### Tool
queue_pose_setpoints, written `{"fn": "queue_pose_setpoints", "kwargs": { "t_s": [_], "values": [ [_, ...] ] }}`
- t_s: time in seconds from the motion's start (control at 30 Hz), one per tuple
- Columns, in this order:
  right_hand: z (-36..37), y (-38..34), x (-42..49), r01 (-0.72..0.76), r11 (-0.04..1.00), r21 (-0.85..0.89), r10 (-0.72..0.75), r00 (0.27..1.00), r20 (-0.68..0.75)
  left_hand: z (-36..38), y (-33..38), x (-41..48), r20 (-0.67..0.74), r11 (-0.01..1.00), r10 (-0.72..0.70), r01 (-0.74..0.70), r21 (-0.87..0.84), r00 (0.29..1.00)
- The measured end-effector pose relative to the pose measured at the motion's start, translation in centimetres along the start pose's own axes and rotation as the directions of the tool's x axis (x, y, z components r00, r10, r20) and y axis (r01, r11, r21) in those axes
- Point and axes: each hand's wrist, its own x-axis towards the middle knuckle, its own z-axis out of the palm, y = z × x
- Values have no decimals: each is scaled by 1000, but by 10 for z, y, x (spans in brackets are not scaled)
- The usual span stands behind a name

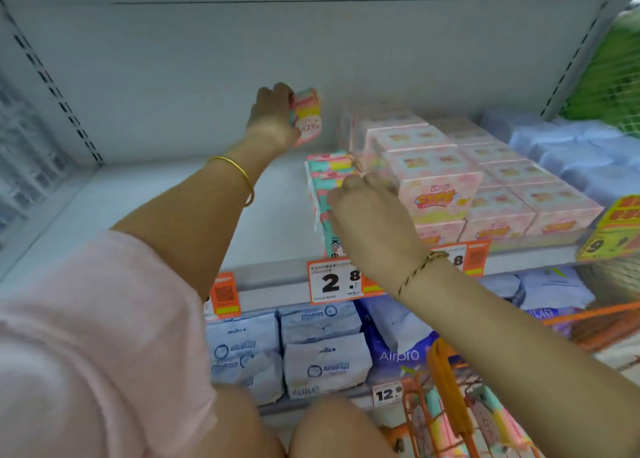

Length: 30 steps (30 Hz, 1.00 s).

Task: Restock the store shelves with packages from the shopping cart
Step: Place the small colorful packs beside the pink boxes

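Two hands reach over the shelf point(166, 211): the left hand point(273, 119) grips a pink-teal tissue pack point(309, 118) held aloft; the right hand point(374, 222) curls over the shelved packs point(327, 171), its hold hidden.

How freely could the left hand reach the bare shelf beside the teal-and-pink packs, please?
Probably yes: the left hand, gripping a small pack, is just above that bare shelf, with nothing between; the teal-and-pink packs and the right hand lie to its right.

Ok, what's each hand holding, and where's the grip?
Left hand grips a pink-and-teal pack by its left edge. Right hand rests curled on the shelved packs; a grip there cannot be told.
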Motion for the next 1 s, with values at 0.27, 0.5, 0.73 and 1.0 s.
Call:
{"fn": "queue_pose_setpoints", "kwargs": {
  "t_s": [0.27,0.5,0.73,1.0],
  "values": [
    [22,-4,1,35,995,97,-16,980,-196,49,-4,19,224,998,47,-53,21,974],
    [21,-2,0,29,981,193,-1,989,-145,60,2,11,345,978,-63,127,-165,936],
    [11,-2,-1,-2,984,176,6,1000,-18,62,5,7,364,959,-101,189,-214,926],
    [-14,-1,-20,18,993,113,-27,997,74,31,12,-46,201,958,-53,107,-267,978]
  ]
}}
